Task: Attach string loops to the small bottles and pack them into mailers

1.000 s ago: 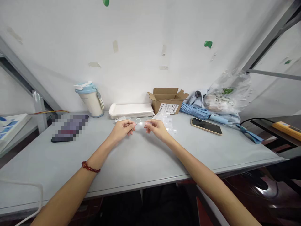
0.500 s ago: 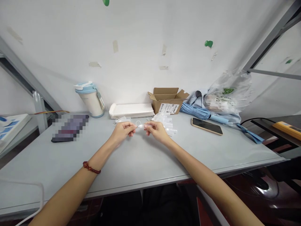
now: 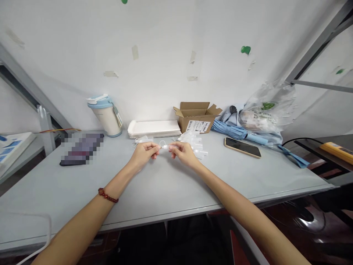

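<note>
Head view shows a small white piece (image 3: 165,147) with a thin loop (image 3: 162,142), held over the grey table (image 3: 165,195). The left hand (image 3: 145,154) pinches one end between closed thumb and forefinger, the right hand (image 3: 183,152) the other.

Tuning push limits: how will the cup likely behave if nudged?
The cup probably tips if pushed high: it's tall and tapers toward its base. Its round body would likely roll once down, though the strap may catch. Weight unclear: the lid hides any contents.
</note>
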Available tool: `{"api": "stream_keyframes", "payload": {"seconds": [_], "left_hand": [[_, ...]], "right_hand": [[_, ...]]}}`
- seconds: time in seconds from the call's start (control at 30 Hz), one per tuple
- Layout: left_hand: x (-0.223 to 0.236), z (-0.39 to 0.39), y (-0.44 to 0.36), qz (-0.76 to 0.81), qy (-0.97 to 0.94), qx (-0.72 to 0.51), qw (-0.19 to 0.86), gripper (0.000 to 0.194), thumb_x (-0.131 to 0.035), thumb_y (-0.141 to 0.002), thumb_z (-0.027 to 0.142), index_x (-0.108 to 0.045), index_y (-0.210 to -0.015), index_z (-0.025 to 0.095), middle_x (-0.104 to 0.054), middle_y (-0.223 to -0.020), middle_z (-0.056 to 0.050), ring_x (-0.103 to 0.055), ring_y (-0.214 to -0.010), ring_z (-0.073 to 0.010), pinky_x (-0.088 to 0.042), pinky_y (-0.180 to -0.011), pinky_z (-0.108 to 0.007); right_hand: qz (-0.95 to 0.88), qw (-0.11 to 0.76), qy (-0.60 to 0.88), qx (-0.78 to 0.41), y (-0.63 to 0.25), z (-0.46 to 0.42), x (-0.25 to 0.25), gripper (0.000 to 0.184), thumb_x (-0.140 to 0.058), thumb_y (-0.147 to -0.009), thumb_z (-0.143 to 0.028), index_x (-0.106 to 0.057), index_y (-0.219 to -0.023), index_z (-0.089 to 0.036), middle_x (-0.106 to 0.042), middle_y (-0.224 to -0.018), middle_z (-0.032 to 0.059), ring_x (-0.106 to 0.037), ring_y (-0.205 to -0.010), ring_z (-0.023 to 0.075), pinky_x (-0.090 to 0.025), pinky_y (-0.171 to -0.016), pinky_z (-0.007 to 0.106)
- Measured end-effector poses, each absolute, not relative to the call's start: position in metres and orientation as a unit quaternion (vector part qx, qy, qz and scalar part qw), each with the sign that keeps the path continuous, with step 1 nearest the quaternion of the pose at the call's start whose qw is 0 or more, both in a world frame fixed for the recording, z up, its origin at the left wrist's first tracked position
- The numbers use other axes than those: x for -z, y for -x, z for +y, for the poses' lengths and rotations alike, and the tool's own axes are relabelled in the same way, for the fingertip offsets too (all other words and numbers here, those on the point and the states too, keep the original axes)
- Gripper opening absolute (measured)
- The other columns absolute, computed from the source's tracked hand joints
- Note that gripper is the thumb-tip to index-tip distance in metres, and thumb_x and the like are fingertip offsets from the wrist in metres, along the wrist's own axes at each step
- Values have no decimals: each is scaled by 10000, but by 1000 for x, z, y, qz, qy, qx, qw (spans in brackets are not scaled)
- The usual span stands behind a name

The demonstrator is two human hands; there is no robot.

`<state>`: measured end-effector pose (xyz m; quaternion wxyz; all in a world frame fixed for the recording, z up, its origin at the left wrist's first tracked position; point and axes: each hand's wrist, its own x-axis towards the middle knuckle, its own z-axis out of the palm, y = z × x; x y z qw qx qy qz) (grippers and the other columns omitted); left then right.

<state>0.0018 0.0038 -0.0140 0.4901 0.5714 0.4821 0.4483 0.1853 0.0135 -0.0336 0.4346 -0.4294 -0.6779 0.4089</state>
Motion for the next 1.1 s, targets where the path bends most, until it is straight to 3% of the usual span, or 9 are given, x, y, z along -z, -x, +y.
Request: {"api": "stream_keyframes", "payload": {"seconds": [0.37,0.9,1.1], "left_hand": [[13,8,4,467,-546,-476,507,267,-686,-678,393,-701,-743,134,-579,-598,7,-485,-484,-89,-408,-522,-252],[-2,0,0,502,-599,-427,456,243,-679,-658,376,-607,-562,164,-544,-533,17,-471,-471,-99,-396,-515,-254],[-2,2,-2,499,-607,-423,452,230,-673,-667,375,-618,-598,162,-557,-531,17,-481,-469,-97,-398,-509,-245]], "right_hand": [[-664,458,402,-433,-185,18,37,320,-558,-794,-426,-652,-890,-135,-597,-619,-2,-533,-480,97,-410,-512,233],[-671,450,418,-416,-181,10,35,281,-540,-809,-383,-642,-911,-142,-600,-626,-8,-534,-504,99,-428,-554,241],[-707,447,436,-332,-187,14,26,301,-549,-822,-378,-606,-999,-142,-608,-661,11,-571,-597,133,-451,-603,263]]}}
